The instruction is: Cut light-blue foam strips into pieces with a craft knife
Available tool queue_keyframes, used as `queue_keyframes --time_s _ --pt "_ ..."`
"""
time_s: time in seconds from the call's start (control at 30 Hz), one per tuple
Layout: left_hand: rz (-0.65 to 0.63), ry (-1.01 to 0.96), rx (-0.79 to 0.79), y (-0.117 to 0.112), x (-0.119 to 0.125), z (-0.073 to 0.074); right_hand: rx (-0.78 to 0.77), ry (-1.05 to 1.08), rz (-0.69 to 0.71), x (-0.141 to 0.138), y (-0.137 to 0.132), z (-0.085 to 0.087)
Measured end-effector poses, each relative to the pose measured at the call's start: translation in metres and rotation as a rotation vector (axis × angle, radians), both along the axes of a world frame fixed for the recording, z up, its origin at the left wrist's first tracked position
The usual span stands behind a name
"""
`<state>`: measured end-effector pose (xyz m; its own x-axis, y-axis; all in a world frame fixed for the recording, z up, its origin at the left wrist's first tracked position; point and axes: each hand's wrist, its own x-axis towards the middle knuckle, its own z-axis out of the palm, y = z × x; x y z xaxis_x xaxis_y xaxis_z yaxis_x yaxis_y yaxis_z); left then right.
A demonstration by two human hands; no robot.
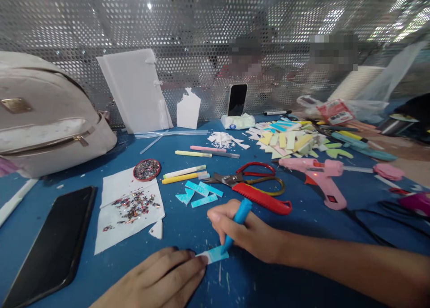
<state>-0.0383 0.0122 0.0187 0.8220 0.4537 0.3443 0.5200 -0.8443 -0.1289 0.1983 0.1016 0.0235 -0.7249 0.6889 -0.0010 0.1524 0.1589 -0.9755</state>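
My right hand (247,232) is closed round a blue marker (238,223), its tip down on a small white strip (215,255) that is partly coloured blue. My left hand (161,279) lies at the bottom edge with its fingers stretched flat, the fingertips pressing the strip's left end onto the blue table (302,218). Several blue-coloured strips (200,193) lie just beyond, in front of the scissors (248,179).
A black phone (55,247) lies at the left beside a white sheet with glitter (129,209) and a round glitter lid (147,169). Red cutter (262,199), pink glue gun (319,176) with cable, pastel markers (186,171), a pile of coloured pieces (289,140), white bag (47,115).
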Motion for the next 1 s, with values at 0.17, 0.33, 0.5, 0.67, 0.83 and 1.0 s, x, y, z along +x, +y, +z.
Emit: queue_keyframes --time_s 0.17,0.33,0.5,0.67,0.83,1.0 --pt "-0.008 -0.011 -0.005 -0.0015 -0.0017 -0.0011 0.012 -0.016 -0.029 0.0004 -0.0019 0.0006" --pt "-0.018 -0.004 -0.014 -0.0014 -0.0024 -0.0008 -0.014 -0.037 -0.061 0.0006 -0.0017 0.0008" --pt "-0.009 0.035 -0.033 -0.0021 -0.0042 -0.002 0.001 -0.044 -0.076 -0.0006 -0.0004 0.0016" --pt "-0.016 -0.017 0.003 -0.0005 -0.0017 -0.002 0.009 -0.063 -0.088 0.0001 -0.0012 0.0006" --pt "-0.01 -0.032 -0.003 -0.0003 0.0002 0.0013 0.053 -0.041 0.017 0.0013 -0.0009 0.0037" --pt "-0.018 -0.02 -0.017 -0.0005 -0.0018 0.0006 0.042 -0.067 0.126 0.0016 -0.0001 0.0065"
